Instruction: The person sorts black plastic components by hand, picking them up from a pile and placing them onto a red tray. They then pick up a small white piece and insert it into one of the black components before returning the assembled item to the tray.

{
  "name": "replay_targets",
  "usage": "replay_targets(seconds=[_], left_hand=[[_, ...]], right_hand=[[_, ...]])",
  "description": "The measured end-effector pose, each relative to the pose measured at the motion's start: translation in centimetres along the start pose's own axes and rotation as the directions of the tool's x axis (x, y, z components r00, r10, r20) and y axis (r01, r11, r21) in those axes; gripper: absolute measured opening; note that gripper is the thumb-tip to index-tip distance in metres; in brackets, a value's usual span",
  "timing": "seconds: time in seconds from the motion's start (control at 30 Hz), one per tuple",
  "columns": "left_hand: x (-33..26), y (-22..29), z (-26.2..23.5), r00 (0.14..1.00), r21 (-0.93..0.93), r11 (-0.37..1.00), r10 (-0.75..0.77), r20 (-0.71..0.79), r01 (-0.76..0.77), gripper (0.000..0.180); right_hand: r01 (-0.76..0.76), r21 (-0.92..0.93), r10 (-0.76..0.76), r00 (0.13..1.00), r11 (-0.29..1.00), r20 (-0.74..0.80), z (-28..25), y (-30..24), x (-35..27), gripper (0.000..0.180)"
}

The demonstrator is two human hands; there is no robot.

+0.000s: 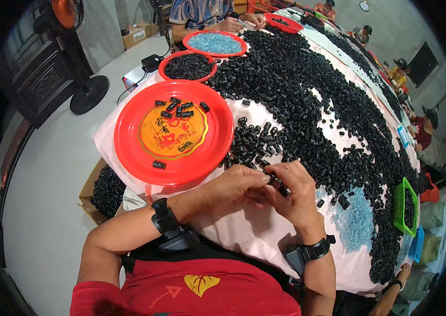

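My left hand [239,184] and my right hand [296,189] meet over the near edge of the cloth-covered table. Fingers of both hands are closed round small black plastic parts [284,190], partly hidden by the fingertips; whether they are joined cannot be seen. Just beyond my hands lies a loose heap of short black cylindrical parts [254,142]. To the left, a round red plate [128,126] with an orange and gold centre bears several such black pieces [183,110]. Small clear bluish pieces [353,218] are spread to the right of my right hand.
Behind the plate stand a red bowl of thin black pieces [189,67] and a red tray of clear pieces [215,43]. A large black pile [312,79] covers much of the table. A green basket [405,205] stands right; a cardboard box [94,195] sits lower left. Other people work around the table.
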State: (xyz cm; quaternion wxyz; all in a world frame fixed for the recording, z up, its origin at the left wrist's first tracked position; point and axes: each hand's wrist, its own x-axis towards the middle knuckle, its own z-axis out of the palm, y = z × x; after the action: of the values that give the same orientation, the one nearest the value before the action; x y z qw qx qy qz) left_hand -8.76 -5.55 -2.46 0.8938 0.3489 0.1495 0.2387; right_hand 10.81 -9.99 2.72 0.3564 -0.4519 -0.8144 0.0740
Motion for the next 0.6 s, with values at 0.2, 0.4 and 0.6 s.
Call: replay_targets(seconds=[0.2,0.4,0.6], left_hand=[[0.0,0.1,0.6,0.998,0.012,1.0,-0.017,-0.067,0.018,0.033],[-0.1,0.9,1.1,1.0,-0.023,1.0,0.003,-0.031,-0.004,0.039],[-0.1,0.8,0.4,1.0,-0.02,1.0,0.006,0.009,-0.006,0.037]], right_hand=[[0.028,0.004,-0.028,0.999,1.0,0.032,0.2,0.2,-0.2,0.039],[-0.001,-0.015,0.0,0.999,1.0,-0.047,0.0,0.2,0.0,0.041],[0.04,0.043,-0.039,0.998,0.998,-0.039,0.1,-0.2,0.2,0.051]])
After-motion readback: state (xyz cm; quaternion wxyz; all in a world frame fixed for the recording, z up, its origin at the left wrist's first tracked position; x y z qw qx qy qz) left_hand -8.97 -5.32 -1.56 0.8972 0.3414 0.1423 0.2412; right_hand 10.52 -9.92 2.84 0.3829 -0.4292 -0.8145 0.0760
